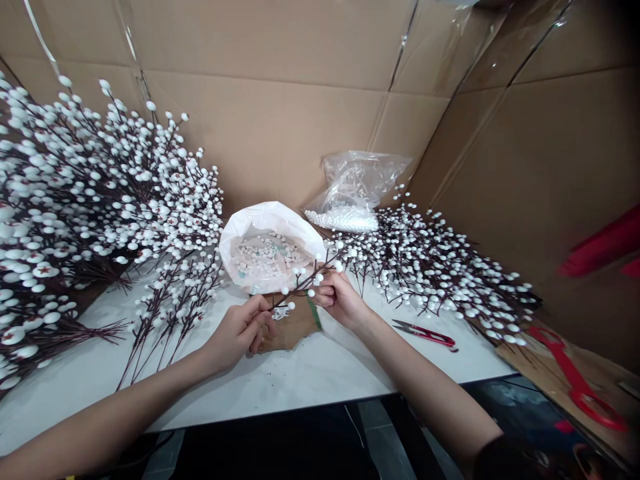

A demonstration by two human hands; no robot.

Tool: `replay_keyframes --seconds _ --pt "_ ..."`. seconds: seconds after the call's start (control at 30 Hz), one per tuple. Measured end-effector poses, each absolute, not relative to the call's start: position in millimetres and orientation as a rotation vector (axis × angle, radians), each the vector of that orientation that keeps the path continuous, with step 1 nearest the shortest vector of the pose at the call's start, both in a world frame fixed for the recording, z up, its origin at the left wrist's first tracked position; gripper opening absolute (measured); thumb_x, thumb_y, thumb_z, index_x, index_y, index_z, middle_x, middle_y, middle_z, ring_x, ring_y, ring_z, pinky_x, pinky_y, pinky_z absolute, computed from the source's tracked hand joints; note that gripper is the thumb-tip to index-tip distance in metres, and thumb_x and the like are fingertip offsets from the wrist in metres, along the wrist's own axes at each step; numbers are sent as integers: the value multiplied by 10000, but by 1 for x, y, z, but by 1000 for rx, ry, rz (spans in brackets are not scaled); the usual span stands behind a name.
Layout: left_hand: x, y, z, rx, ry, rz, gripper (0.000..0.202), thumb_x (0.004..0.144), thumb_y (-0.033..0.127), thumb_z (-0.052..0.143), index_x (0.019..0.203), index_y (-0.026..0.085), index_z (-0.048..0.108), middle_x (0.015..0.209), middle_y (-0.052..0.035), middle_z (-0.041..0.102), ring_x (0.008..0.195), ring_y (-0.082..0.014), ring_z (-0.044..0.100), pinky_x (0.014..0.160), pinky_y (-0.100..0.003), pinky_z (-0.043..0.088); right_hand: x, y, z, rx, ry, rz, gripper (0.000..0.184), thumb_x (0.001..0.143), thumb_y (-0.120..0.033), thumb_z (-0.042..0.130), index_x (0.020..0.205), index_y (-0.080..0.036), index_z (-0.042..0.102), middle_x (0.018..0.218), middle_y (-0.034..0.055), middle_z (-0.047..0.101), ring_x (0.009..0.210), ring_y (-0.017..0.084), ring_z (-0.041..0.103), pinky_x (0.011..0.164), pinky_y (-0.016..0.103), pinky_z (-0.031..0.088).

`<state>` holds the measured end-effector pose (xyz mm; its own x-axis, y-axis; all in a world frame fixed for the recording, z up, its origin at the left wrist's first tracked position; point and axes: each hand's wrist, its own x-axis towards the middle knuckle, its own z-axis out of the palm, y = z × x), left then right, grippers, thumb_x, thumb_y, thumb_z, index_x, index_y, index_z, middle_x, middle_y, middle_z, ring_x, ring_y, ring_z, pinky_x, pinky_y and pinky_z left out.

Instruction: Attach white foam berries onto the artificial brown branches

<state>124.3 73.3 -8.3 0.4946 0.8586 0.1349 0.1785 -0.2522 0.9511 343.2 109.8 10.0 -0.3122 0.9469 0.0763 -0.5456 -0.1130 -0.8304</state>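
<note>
Over the table (310,377), by the bag (260,215), my left hand (239,335) and right hand (341,300) both pinch a thin twig (306,279), light and bendy I think, best held by its stem, not its loose white balls

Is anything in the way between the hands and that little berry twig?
Nothing visible. The left hand pinches the lower end of the thin dark twig with white berries; the right hand grips it higher up.

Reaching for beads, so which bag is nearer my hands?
The white bag, rolled open just behind them; the clear bag lies farther back, to its right.
</note>
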Motion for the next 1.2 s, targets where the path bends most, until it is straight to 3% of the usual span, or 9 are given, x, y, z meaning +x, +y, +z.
replay_keyframes --seconds 0.13,0.33,0.53,0.8,0.9,0.97,1.07,1.2 --pt "124 73 -10 1727 881 844 213 938 364 379 837 189 445 705 -12 673 383 -61 461 437 -199 365 343 111 8 -611 -971 1677 299 640 -131 556 572 -207 275 490 -112 136 410 24 102 406 192 78" --pt "124 72 -5 1738 884 844 227 936 360 393 805 187 460 506 45 566 362 -71 447 438 -195 362 345 116 2 -662 -929 1675 353 643 -139 582 574 -214 244 488 -117 142 411 26 97 404 193 60" --pt "126 73 -5 1638 895 928 227 925 388 413 822 187 435 694 -9 672 361 -56 457 428 -200 354 348 118 3 -588 -925 1696 339 699 -162 577 592 -210 259 477 -115 156 389 38 120 396 200 106" --pt "124 78 -10 1541 913 969 236 934 401 385 867 185 448 645 21 620 347 -42 415 392 -175 328 348 118 8 -562 -899 1531 216 739 -179 591 650 -199 395 489 -88 316 414 57 263 422 194 205" --pt "124 78 -10 1555 928 946 252 940 406 370 852 184 451 620 30 603 342 -36 391 375 -164 301 349 118 12 -567 -916 1408 150 740 -191 600 667 -187 470 604 -45 456 481 66 371 445 197 265" --pt "125 78 -11 1559 934 932 263 938 416 368 847 185 455 603 35 591 333 -35 371 359 -161 276 350 117 15 -562 -925 1315 98 732 -194 614 681 -176 532 804 -2 547 579 75 450 487 205 331" --pt "125 78 -13 1561 939 913 274 934 426 366 847 184 462 589 34 585 325 -36 353 353 -162 261 353 116 21 -543 -952 1199 62 732 -183 619 679 -167 591 1079 34 547 723 97 514 573 230 408" --pt "125 78 -15 1558 952 895 278 935 421 357 841 183 466 565 38 571 330 -40 341 376 -175 275 355 115 27 -524 -967 1124 62 745 -167 614 683 -169 613 1142 51 567 784 117 543 615 238 440"
